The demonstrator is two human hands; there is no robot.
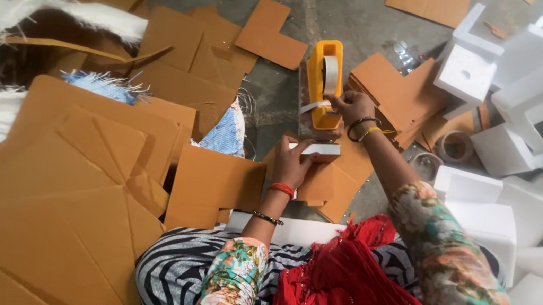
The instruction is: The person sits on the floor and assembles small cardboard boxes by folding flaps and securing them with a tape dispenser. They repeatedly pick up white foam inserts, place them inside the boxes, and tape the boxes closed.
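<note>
Concrete floor point(345, 15), brown cardboard pieces point(111, 145), yellow tape dispenser point(322, 82).

One cam only, on my head, tilted steeply down and fwd over my lap to the floor point(345, 15). Close range: my forearms fill the lower centre, both hands sit mid-frame. Wide view takes in cardboard point(73, 168) at left and foam blocks point(530, 102) at right. No 2nd view, so nothing shared.
</note>
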